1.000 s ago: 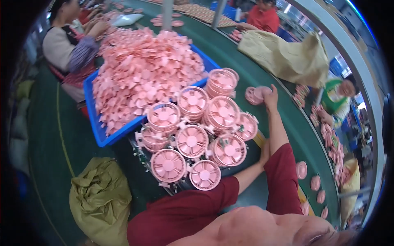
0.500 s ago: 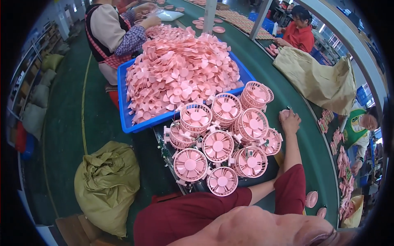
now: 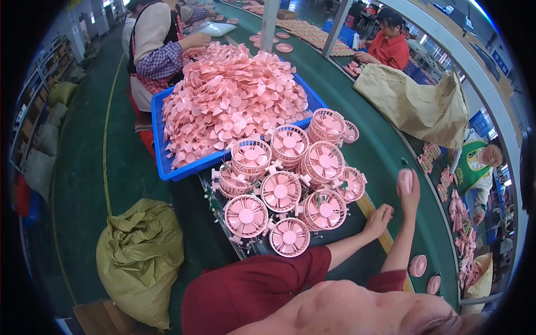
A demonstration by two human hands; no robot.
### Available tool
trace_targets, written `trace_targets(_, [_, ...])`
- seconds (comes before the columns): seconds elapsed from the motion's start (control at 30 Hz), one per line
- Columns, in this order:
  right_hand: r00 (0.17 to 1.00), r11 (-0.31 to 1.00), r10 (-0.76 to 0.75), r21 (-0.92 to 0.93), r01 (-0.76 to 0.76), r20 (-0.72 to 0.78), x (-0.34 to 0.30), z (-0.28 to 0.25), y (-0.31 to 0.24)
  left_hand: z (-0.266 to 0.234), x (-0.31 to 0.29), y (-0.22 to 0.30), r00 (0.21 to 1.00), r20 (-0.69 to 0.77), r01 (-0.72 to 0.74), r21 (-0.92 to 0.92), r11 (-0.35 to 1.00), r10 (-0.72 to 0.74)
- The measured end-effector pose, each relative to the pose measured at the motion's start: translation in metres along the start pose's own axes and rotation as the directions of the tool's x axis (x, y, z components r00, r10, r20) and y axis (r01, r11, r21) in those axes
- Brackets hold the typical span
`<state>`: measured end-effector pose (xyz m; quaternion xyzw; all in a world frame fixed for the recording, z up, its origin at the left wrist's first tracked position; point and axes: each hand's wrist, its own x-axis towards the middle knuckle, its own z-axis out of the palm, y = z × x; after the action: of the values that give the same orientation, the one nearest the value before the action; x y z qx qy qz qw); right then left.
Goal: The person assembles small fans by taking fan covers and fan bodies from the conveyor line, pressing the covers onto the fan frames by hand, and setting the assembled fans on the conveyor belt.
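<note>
My right hand is closed around a pink round fan housing, seen partly edge-on above the green conveyor belt. My left hand is closer to me, with curled fingers, beside the belt's yellow edge strip. Whatever it may hold is hidden. To its left stands a cluster of pink caged fans, several of them stacked, with small white parts and green circuit boards among them. Two pink fan housings lie on the belt right of my right forearm.
A blue tray heaped with pink fan blades stands beyond the fans. An olive sack sits on the floor at left. A beige sack lies across the belt's far side. Co-workers sit ahead and at right. A metal post rises by the belt.
My right hand has come back toward me from farther along the belt with the pink fan housing. My left hand, hidden behind my right arm before, now shows. The whole view has shifted slightly.
</note>
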<state>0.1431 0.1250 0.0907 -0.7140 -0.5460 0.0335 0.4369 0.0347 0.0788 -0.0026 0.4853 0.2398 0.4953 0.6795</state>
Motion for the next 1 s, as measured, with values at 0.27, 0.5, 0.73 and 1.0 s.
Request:
trace_targets(0.27, [0.977, 0.923, -0.214, -0.328, 0.2, -0.005, -0.164, -0.047, -0.041, -0.002, -0.008, 0.018, 0.641, 0.68, 0.762, -0.51, 0.4, -0.355])
trace_targets(0.5, [0.983, 0.982, -0.146, -0.133, 0.131, -0.108, -0.189, -0.036, -0.02, 0.019, -0.026, 0.021, 0.759, 0.489, 0.639, -0.433, 0.635, -0.43])
trace_targets(0.73, [0.983, 0.875, 0.103, 0.484, -0.018, -0.15, -0.191, -0.015, -0.021, 0.032, -0.049, 0.026, 0.996, 0.061, 0.07, -0.133, 0.989, -0.062])
trace_targets(1.0, [0.953, 0.532, 0.302, 0.833, -0.153, -0.017, -0.183, -0.031, -0.02, 0.037, -0.063, 0.053, 0.907, 0.095, -0.421, 0.196, 0.886, 0.41])
